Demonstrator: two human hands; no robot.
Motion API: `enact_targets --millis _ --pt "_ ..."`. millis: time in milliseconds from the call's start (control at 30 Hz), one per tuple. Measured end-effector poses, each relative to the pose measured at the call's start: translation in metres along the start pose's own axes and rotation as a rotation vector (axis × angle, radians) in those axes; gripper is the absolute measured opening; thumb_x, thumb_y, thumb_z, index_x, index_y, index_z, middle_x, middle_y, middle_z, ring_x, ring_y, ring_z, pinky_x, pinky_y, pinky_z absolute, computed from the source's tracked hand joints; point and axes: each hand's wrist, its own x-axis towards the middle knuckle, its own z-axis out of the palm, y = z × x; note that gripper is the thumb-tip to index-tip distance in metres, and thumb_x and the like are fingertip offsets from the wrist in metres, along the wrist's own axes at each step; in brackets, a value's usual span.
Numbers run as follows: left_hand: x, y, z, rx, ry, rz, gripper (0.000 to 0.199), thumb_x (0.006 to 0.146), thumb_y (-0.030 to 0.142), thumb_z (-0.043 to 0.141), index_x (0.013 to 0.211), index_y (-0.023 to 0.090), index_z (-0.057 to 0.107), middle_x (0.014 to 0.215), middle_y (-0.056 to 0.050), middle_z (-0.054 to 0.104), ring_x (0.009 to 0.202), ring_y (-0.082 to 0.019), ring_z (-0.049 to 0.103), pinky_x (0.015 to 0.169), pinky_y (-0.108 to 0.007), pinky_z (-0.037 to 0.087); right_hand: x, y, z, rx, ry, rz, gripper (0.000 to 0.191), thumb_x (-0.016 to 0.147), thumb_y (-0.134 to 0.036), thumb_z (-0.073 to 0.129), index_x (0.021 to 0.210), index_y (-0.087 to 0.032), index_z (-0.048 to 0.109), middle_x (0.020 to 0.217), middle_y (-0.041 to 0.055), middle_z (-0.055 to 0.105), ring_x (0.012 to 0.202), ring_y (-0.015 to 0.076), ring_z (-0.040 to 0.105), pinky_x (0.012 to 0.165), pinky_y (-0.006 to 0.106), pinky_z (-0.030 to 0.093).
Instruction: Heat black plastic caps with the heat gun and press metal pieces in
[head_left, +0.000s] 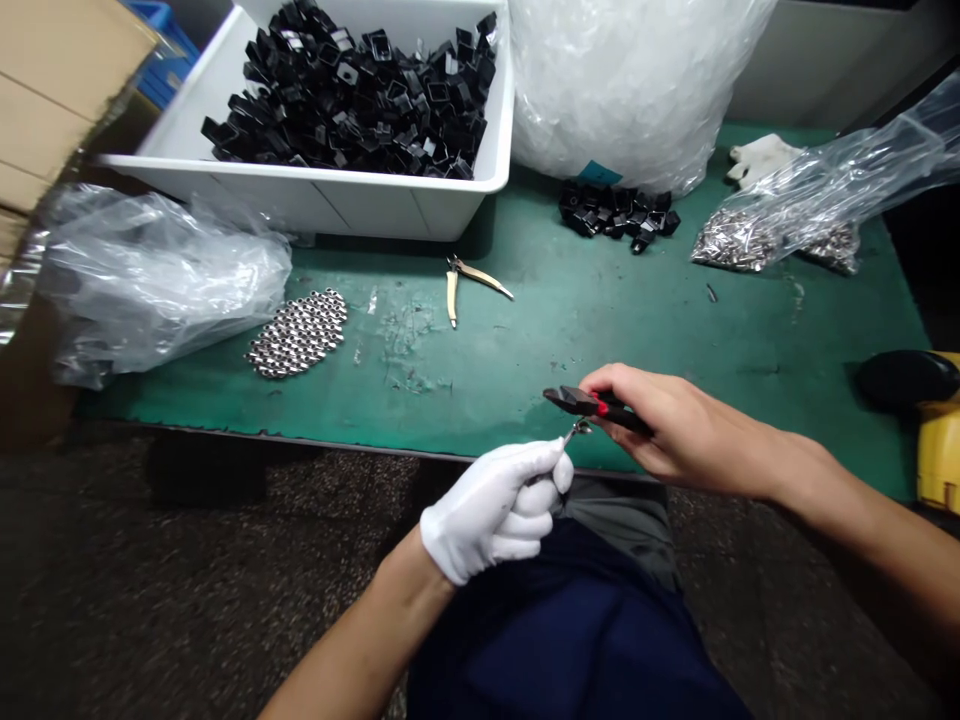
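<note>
The white-gloved left hand (pixel 491 510) pinches 1 small metal part (pixel 576 431) just beside the red-handled side cutters (pixel 581 403) gripped in the curled bare right hand (pixel 675 430), above the green worktop (pixel 525 340), where 1 pair of gold-handled pliers (pixel 469 285) lies

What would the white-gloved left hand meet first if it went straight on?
Probably the black, red-trimmed side cutters in the bare right hand, just above the small metal piece the white-gloved left hand holds; depth is unclear.

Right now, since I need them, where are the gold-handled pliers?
In the head view, the gold-handled pliers lie on the green mat, below the white bin, right of the steel balls.
</note>
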Motion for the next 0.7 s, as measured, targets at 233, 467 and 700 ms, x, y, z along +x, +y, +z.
enact_targets --millis 233,467,700 --pt "0.006 0.001 0.003 0.228 0.144 0.107 0.02 0.093 0.036 0.051 0.081 0.021 0.052 0.052 0.011 0.019 0.04 -0.005 0.007 0.03 -0.015 0.007 0.014 0.006 -0.011 -0.006 -0.183 0.099 0.038 0.087 -0.003 0.053 0.118 -0.024 0.048 0.098 -0.0002 0.063 0.077 0.0129 0.057 0.065 0.023 0.04" --pt "0.017 -0.002 -0.01 0.091 0.07 0.062 0.023 0.092 0.04 0.054 0.08 0.021 0.051 0.052 0.011 0.016 0.041 -0.006 0.005 0.03 -0.015 0.008 0.021 0.015 -0.016 0.114 0.017 0.204 0.022 0.092 -0.015 0.055 0.112 -0.023 0.052 0.097 0.0008 0.067 0.079 0.0147 0.06 0.071 0.026 0.045" --pt "0.015 0.0 -0.024 -0.06 0.105 0.095 0.026 0.094 0.043 0.052 0.08 0.021 0.05 0.05 0.011 0.018 0.04 -0.006 0.003 0.031 -0.016 0.008 0.027 0.024 -0.003 0.359 0.112 0.305 0.013 0.099 -0.027 0.051 0.11 -0.023 0.057 0.103 0.0021 0.067 0.094 0.0166 0.062 0.087 0.029 0.049"
